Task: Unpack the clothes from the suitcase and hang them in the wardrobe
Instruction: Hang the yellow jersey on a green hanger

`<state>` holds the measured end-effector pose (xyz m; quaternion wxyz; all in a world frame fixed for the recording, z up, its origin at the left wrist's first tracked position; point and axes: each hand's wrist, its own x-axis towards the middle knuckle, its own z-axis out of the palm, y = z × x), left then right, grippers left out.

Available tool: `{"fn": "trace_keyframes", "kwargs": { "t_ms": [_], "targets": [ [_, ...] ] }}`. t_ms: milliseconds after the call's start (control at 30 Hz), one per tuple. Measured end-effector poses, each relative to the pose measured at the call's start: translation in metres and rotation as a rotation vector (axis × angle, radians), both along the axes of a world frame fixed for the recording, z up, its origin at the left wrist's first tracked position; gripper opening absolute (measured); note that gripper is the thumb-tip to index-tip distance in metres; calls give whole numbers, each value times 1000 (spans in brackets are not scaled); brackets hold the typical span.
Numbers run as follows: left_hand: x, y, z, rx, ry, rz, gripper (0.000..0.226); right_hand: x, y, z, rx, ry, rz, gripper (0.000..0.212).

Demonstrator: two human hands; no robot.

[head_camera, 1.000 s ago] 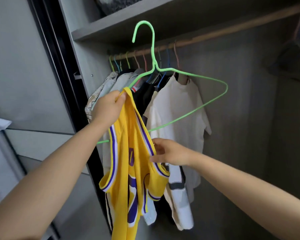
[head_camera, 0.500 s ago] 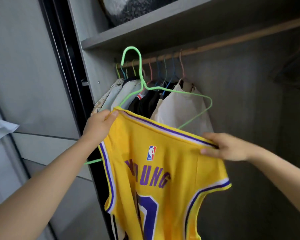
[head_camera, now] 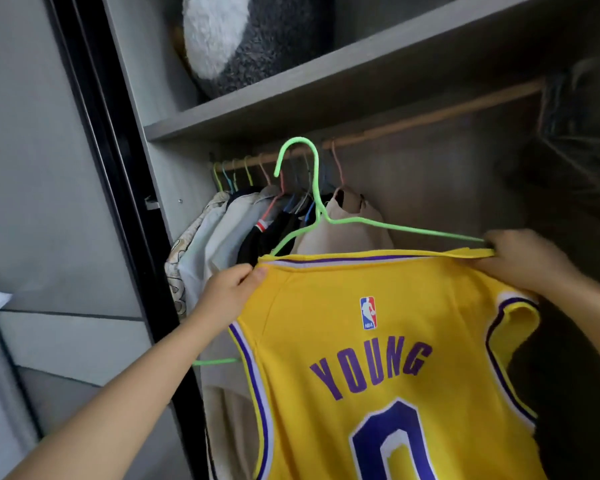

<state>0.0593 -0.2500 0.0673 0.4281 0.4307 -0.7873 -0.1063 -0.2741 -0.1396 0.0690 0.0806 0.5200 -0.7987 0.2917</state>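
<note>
A yellow basketball jersey (head_camera: 378, 358) with purple lettering is spread wide in front of the open wardrobe. My left hand (head_camera: 227, 294) pinches its left shoulder, and my right hand (head_camera: 523, 259) grips its right shoulder together with the end of a green wire hanger (head_camera: 314, 202). The hanger sits tilted behind the jersey's neckline, its hook just below the wooden rail (head_camera: 430, 116). The hanger's lower left corner pokes out beside the jersey.
Several garments on coloured hangers (head_camera: 243, 216) crowd the rail's left end. A beige top (head_camera: 347, 226) hangs just behind the green hanger. A fluffy grey and white cushion (head_camera: 243, 39) lies on the shelf above. A dark garment (head_camera: 575, 150) hangs at far right.
The jersey went from hanging bunched under my left hand to stretched wide between both hands. My right hand moved up and right to the shoulder and the hanger's end.
</note>
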Motion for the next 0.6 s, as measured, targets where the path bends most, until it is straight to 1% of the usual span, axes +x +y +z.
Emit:
{"fn": "trace_keyframes", "kwargs": {
  "t_ms": [100, 167, 200, 233, 300, 367, 467, 533, 600],
  "targets": [
    [-20, -8, 17, -88, -244, 113, 32, 12, -5, 6, 49, 95, 16, 24],
    [-35, -11, 32, -109, -324, 124, 29, 21, -8, 13, 78, 196, -23, 16],
    [-41, -10, 36, -117, -328, 111, 32, 23, -9, 18, 70, 236, -40, 15],
    [-45, -8, 39, -114, -323, 103, 36, 21, -9, 20, 59, 237, -42, 16],
    [-46, -2, 40, -93, -277, 65, 44, 14, -3, 22, 59, 179, 4, 18],
    [-45, 2, 41, -108, -234, 57, 38, 7, 7, 23, 67, 126, 122, 19],
    [-41, -3, 46, -216, -216, 116, 55, 2, 22, 22, 2, 49, 361, 20],
    [-33, -8, 51, -227, -191, 45, 57, 0, 27, 21, 65, 116, 386, 16],
    [-24, -10, 54, -175, -247, -38, 52, -1, 25, 18, 189, 203, 356, 32]
  ]
}}
